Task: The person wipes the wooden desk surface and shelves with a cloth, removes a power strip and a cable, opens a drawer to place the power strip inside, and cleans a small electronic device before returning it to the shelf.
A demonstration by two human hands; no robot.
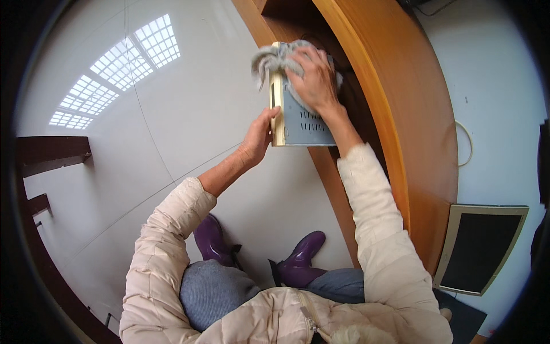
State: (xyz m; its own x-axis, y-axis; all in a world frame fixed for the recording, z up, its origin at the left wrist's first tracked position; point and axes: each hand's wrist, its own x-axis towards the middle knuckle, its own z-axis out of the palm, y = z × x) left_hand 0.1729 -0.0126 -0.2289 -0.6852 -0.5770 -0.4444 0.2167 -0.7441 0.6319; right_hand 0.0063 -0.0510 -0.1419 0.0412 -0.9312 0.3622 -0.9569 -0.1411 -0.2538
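Note:
A flat electronic device in a grey metal case (311, 135) with a cream front panel juts out of an opening in a wooden cabinet. My left hand (260, 133) grips the lower part of the cream panel, thumb on its edge. My right hand (313, 77) presses a crumpled grey cloth (277, 60) onto the upper part of the metal case, and the cloth hangs over the panel's top end. Slots are cut in the case near my right wrist. The rear of the device is hidden by my right arm and the cabinet's shade.
The wooden cabinet (412, 107) curves along the right, with a dark open compartment. A monitor (481, 249) with a dark screen stands at the lower right. Pale floor tiles (206, 129) reflect a window. Dark wooden furniture (56, 150) is at the left. Purple boots (300, 262) are below.

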